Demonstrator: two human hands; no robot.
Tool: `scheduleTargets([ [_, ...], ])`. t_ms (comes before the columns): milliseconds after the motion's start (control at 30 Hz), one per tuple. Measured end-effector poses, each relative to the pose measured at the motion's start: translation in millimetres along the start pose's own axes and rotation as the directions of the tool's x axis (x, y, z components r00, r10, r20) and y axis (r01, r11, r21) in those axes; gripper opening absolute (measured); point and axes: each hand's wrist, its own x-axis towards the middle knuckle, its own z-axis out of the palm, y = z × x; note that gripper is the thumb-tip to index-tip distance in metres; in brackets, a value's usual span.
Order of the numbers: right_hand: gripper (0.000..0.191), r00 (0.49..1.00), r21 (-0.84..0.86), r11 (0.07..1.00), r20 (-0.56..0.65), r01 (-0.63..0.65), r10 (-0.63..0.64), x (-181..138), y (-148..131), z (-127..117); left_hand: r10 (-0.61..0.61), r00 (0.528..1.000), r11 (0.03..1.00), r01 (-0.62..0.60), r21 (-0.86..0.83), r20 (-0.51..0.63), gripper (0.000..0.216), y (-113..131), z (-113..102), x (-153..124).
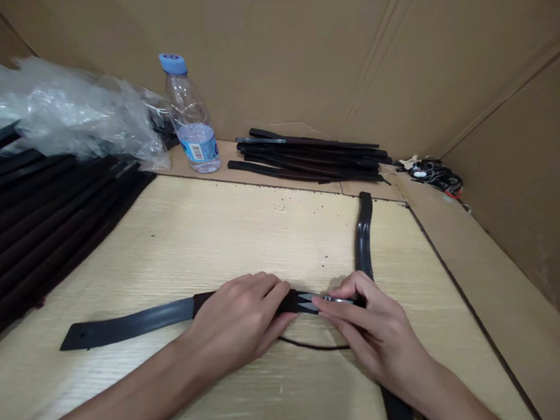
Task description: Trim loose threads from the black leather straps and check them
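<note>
A long black strap (pixel 128 322) lies across the pale wooden table (pixel 207 237), its flat end at the left. My left hand (pixel 240 321) rests on the strap's middle, fingers curled down over it. My right hand (pixel 357 320) pinches small thread snips (pixel 331 300), their blades pointing left at the strap just beside my left fingertips. A second black strap (pixel 364 231) runs from the snips toward the far edge, and a dark band (pixel 397 408) continues under my right wrist. A thin black thread (pixel 312 345) curves below the hands.
A stack of black straps (pixel 310 155) lies at the back. A plastic water bottle (pixel 191 118) stands left of it. Many more straps (pixel 45 212) and a crumpled clear bag (pixel 69 113) fill the left side. Cardboard walls (pixel 348 54) surround the table; tangled scraps (pixel 432 174) sit far right.
</note>
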Motion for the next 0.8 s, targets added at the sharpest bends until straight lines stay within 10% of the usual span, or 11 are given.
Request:
scheduleTargets([
  [800, 0.032, 0.999, -0.046, 0.999, -0.045, -0.003, 0.001, 3.4, -3.5, 0.7, -0.017, 1.000, 1.000, 0.017, -0.022, 0.017, 0.015, 0.7, -1.3, -0.5],
])
